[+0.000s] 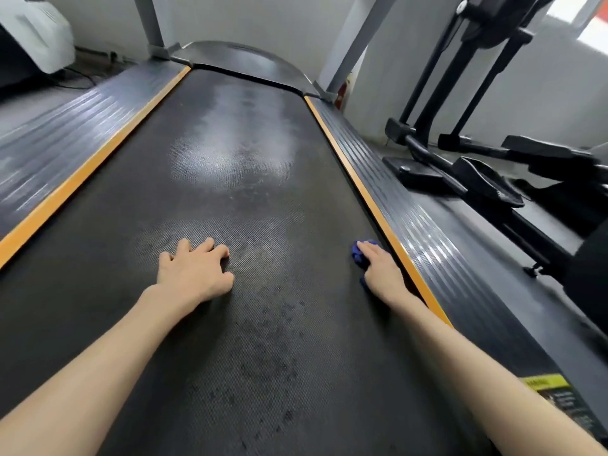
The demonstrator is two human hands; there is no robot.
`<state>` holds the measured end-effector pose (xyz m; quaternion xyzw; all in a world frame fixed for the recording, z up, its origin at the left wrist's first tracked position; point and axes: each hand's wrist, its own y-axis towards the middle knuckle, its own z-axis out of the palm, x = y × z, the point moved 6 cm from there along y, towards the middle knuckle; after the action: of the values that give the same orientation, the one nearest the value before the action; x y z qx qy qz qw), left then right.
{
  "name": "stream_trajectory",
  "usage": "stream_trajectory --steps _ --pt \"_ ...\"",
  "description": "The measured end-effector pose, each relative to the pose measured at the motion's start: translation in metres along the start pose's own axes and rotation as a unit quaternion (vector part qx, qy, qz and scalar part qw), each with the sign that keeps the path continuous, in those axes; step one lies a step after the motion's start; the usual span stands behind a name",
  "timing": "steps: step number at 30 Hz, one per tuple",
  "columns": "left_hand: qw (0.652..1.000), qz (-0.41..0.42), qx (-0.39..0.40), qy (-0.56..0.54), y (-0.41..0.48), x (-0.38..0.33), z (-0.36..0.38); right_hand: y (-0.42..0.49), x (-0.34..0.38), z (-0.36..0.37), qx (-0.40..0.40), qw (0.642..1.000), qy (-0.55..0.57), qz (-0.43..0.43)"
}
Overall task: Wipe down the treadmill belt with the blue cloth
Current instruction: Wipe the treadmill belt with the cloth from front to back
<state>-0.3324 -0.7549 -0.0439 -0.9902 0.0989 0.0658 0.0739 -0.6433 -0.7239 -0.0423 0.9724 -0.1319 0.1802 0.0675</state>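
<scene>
Fingers (pixel 366 249) of the right hand (pixel 381 269) lie nearly straight over the bunched blue cloth (pixel 359 255), pressing it onto the treadmill belt (pixel 263 324) at the belt's right edge, just beside the orange strip (pixel 378 213). The left hand (pixel 194 269) rests on the belt near its middle, fingers spread and slightly bent, holding nothing. Farther ahead the belt shows a pale, shiny patch (pixel 230 153). Beyond the strip runs the ribbed side rail (pixel 427 235), with an elliptical trainer (pixel 477 179) standing to its right.

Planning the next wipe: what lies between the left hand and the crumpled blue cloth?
Head view: only bare black textured treadmill belt separates left hand from blue cloth under right hand.
</scene>
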Motion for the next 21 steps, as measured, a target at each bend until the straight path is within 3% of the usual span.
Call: stream_trajectory --steps 5,11,13,16,18,21 --pt "1.0 -0.001 0.001 -0.006 -0.001 0.001 0.007 0.037 0.017 0.01 -0.024 0.999 -0.043 0.02" --pt "1.0 0.005 -0.01 0.008 -0.002 0.001 0.01 -0.034 0.012 0.016 0.024 0.985 -0.004 -0.168" --pt "1.0 0.009 -0.012 0.017 -0.003 -0.001 0.01 -0.006 0.005 0.015 0.019 0.993 -0.001 -0.118" --pt "0.999 0.037 -0.006 0.038 -0.005 -0.003 0.006 0.026 0.015 0.012 -0.049 0.999 -0.005 0.013" --pt "0.998 0.06 0.022 0.022 0.001 0.002 0.001 0.014 0.049 0.021 -0.054 0.997 0.006 -0.056" --pt "0.997 0.073 0.026 -0.029 0.007 0.012 -0.012 -0.038 0.089 0.046 0.021 0.957 0.028 -0.29"
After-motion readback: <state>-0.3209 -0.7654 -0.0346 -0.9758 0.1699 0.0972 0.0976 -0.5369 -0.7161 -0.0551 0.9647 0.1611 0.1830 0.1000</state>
